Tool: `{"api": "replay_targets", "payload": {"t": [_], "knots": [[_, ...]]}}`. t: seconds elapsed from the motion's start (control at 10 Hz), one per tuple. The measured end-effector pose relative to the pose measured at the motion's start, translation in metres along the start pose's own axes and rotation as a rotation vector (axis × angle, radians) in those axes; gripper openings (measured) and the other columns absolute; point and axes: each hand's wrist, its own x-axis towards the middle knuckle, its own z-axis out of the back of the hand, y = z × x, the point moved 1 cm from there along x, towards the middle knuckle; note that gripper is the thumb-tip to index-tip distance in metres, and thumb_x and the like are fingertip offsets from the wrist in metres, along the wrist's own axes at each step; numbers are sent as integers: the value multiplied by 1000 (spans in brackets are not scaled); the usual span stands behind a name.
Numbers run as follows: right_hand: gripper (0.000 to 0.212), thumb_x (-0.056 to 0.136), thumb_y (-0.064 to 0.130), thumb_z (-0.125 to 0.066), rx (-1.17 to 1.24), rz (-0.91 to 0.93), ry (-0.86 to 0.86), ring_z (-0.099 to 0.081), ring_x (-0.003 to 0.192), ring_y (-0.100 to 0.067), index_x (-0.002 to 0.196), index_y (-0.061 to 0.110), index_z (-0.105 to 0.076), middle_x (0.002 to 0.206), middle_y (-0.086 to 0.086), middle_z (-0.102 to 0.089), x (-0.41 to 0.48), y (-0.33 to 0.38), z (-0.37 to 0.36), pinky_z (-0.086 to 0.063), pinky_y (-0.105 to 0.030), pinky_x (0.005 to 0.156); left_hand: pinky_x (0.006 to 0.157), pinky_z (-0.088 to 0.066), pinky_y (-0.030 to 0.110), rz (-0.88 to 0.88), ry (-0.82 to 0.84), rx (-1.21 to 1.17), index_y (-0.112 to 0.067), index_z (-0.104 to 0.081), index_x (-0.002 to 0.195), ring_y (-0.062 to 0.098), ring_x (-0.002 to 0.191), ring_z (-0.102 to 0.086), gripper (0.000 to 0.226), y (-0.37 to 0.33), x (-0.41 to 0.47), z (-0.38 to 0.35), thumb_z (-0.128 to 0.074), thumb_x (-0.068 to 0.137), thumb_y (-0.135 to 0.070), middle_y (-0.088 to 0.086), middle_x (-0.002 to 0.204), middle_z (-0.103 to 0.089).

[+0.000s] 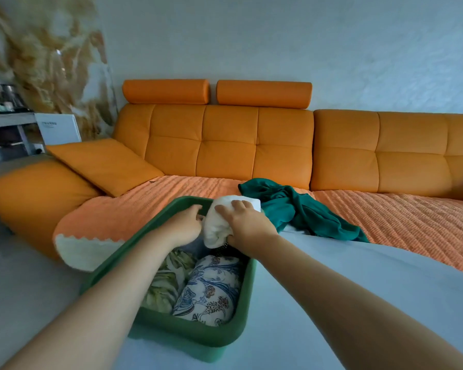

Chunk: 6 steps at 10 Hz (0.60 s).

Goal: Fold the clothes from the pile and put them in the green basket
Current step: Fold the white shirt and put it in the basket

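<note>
Reaching the left hand (183, 225) into the far end of the green basket (193, 335), fingers curled against the cream bundle (218, 222), grip unclear. Clutching that bundle with the right hand (247, 222), thumb underneath, just left of the crumpled teal garment (300, 209) on the sofa (225, 145).

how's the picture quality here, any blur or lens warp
Head view: soft light, no hard shadows; the wide lens bows the orange leather sofa; the marbled wall panel is smeared; left hand, right hand and the cream folded cloth look sharp.

Orange sofa (225, 145) with two headrests (166, 91), a loose cushion (104, 164) at its left, shelf unit (8, 134) beyond.
</note>
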Motion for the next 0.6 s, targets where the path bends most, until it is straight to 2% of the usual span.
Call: {"api": "replay_targets", "payload": {"t": [0.1,0.2,0.3,0.4,0.5,0.6], "knots": [[67,92,25,-61,8,-16,74,-37,127,-34,151,25,-29,136,-14,-39,16,4,-10,-53,-48,85,75,-42,28,-68,120,140,-23,-51,137,22,104,-59,38,17,16,-5,-46,99,-21,0,123,-63],[64,90,24,-65,-39,-25,148,-40,123,-33,144,22,-32,132,-14,-39,26,5,-22,-54,-49,86,75,-39,27,-138,237,267,-26,-45,139,16,97,-50,40,27,26,-10,-43,99,-22,0,131,-53],[60,87,14,-66,-162,-31,165,-42,117,-33,137,16,-32,131,-16,-36,34,8,-32,-53,-44,84,83,-39,23,-108,357,429,-27,-30,154,19,113,-48,55,43,33,-17,-48,102,-23,2,145,-45],[58,88,12,-66,-258,-25,181,-43,115,-34,134,11,-30,131,-19,-36,41,15,-45,-52,-42,86,118,-28,36,-34,343,555,-22,-23,158,28,148,-27,65,51,38,-23,-50,101,-12,8,164,-19],[70,86,34,-74,-284,-27,293,-42,122,-33,135,12,-29,132,-17,-37,44,16,-55,-49,-42,93,118,-27,42,21,316,603,-19,-30,156,30,147,-29,60,52,38,-23,-49,100,-10,10,163,-24],[80,79,53,-71,-308,-47,455,-42,129,-34,138,18,-30,137,-15,-38,49,14,-52,-42,-49,103,104,-45,38,74,277,615,-20,-55,140,26,128,-53,43,43,43,-23,-53,96,-18,6,142,-54]]}}
